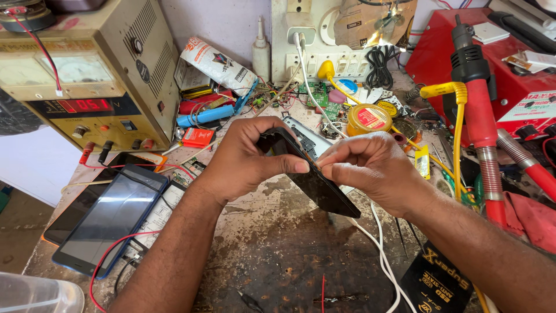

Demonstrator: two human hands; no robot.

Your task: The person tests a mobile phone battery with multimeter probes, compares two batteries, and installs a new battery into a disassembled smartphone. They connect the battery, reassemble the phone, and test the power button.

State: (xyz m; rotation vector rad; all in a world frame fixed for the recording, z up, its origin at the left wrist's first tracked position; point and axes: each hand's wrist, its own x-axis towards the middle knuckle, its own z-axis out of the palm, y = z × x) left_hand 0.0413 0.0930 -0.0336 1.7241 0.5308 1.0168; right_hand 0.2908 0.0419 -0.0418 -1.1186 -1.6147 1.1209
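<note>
The left hand (246, 156) is gripping a black phone (313, 179) — fingers clamped around its top edge. The right hand (370, 165) is pinching its side edge, fingertips together — above the stained workbench (278, 243).

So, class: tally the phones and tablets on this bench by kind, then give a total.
Phone held in both hands: 1
Phone lying flat: 1
Blue-cased tablet: 1
Total: 3

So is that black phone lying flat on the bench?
No, the black phone is held tilted on edge above the bench, gripped by the left hand and right hand.
</note>
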